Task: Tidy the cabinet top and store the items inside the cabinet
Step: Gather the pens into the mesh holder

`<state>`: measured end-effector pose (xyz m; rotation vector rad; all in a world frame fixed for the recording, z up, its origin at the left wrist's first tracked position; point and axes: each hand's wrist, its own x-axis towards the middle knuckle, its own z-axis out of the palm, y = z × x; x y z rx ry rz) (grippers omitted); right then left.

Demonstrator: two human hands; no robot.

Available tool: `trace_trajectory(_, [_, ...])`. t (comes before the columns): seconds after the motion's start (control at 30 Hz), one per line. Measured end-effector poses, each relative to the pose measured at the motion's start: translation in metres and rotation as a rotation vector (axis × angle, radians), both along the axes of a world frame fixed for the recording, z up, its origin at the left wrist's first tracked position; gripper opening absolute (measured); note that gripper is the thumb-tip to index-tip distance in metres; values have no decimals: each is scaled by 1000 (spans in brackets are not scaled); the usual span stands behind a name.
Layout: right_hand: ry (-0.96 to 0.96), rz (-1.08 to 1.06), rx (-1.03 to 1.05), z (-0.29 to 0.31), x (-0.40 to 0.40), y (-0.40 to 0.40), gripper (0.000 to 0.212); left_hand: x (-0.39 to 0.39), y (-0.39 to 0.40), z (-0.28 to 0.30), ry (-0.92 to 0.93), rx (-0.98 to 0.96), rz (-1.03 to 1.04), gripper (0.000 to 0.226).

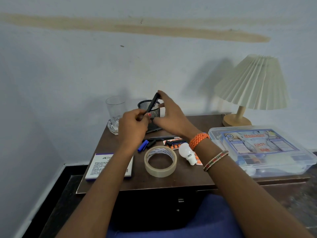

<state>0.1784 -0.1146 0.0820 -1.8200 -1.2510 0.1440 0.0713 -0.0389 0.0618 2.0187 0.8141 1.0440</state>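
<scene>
1. While both hands hold it, a black pen (152, 104) slants above the mesh cup (151, 107) near the tabletop's (188, 176) back edge.
2. Left hand (133, 127) grips the pen's lower end; right hand (169, 115) pinches its top with spread fingers.
3. A glass (115, 110) stands at the back left corner, just beside the cup.
4. Loose pens (149, 143), a pill strip (175, 143), a bulb (187, 152) and a tape roll (160, 161) crowd the middle.
5. A booklet (103, 167) overhangs the front left edge.
6. A first aid box (260, 152) and lamp (252, 90) fill the right side.

Head view looks forward and down, close over the cabinet top (171, 182).
</scene>
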Motion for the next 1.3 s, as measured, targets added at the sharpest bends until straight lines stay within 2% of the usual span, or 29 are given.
trace_trajectory(0.07, [-107, 63, -92, -4, 1, -1, 99, 1, 3, -1, -67, -226, -87, 19])
trace_trajectory(0.17, [-271, 109, -226, -8, 1, -3, 121, -2, 3, -2, -63, -388, -191, 22])
trace_trajectory(0.27, [-438, 74, -280, -7, -2, -2, 138, -5, 0, 1, -110, -472, -226, 19])
trace_trajectory(0.47, [-592, 57, -272, -8, -5, 0, 150, -8, -3, 5, -173, -505, -228, 10])
trace_trajectory(0.7, [-734, -14, -218, -10, -7, 4, 146, -9, -3, 6, -158, -460, -204, 16])
trace_trajectory(0.97, [-891, -119, -208, -11, -14, 9, 138, -13, 0, 4, -139, -459, -188, 8])
trace_trajectory(1.07, [-946, -137, -211, -11, -17, 11, 129, -13, 2, 2, -109, -443, -159, 9])
trace_trajectory(1.2, [-961, -146, -204, -12, -20, 15, 120, -13, 6, 0, -72, -414, -100, 14])
trace_trajectory(1.3, [-852, -60, -265, -18, -18, 16, 128, -15, 7, -2, -38, -366, -84, 17])
